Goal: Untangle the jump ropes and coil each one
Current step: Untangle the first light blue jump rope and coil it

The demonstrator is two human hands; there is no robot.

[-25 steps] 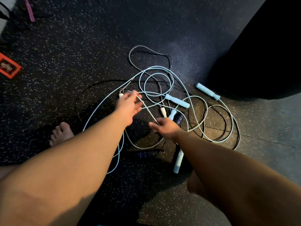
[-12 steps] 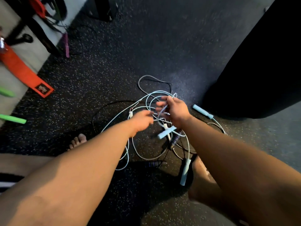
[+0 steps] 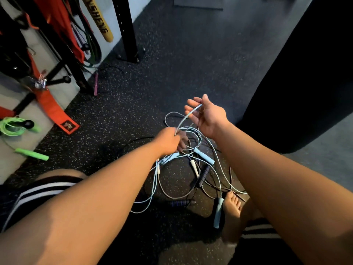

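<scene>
Beyond jump ropes (image 3: 203,158), lettered yellow band (image 3: 99,22)

We look down on a dark speckled rubber floor (image 3: 172,64). Along its left edge we see an orange strap (image 3: 55,109) lying flat, a purple handle (image 3: 95,84), and a black rack post (image 3: 126,29) beside a hanging yellow band (image 3: 101,22). A big black bag (image 3: 305,73) stands at its right edge.

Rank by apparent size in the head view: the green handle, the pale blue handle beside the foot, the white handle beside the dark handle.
Green handle and pale blue handle: similar length, too close to rank.
White handle: smallest.
</scene>
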